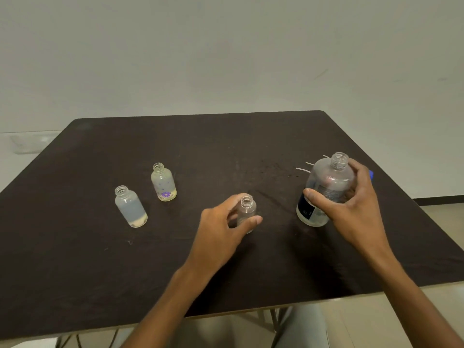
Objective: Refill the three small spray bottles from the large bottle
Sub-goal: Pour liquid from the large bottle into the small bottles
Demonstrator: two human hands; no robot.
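Clear large bottle (324, 189) gripped by right hand (351, 204).

A dark tabletop (226, 151) carries four uncapped bottles, all upright: a frosted bottle (130, 207) at the left, a flowered bottle (163, 183) just behind it, a small clear bottle (247, 212) near the middle, and the large bottle (324, 189) at the right — thin white tubes (302, 169) lie behind it.

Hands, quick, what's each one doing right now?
Left hand: grip closed around the small clear bottle.
Right hand: grip closed around the large bottle.
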